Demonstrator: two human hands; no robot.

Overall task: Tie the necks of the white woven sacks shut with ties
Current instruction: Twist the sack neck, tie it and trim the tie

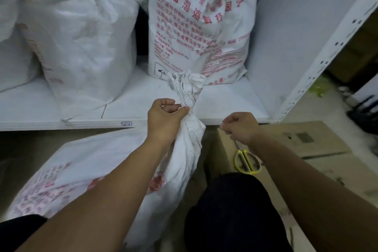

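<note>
Sack [71, 170] lay on the floor against the shelf [225, 106], its neck [188, 88] already gathered and twisted, so tying seemed under way but not finished. Left hand [165, 116] gripped the neck below the bunch. Right hand [241, 127], just beside it, was curled tight as if pulling a tie; I could not make one out.

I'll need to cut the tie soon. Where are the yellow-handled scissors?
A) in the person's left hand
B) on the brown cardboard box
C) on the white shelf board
B: the yellow-handled scissors lie flat on top of the brown cardboard box, held by neither hand.
</note>
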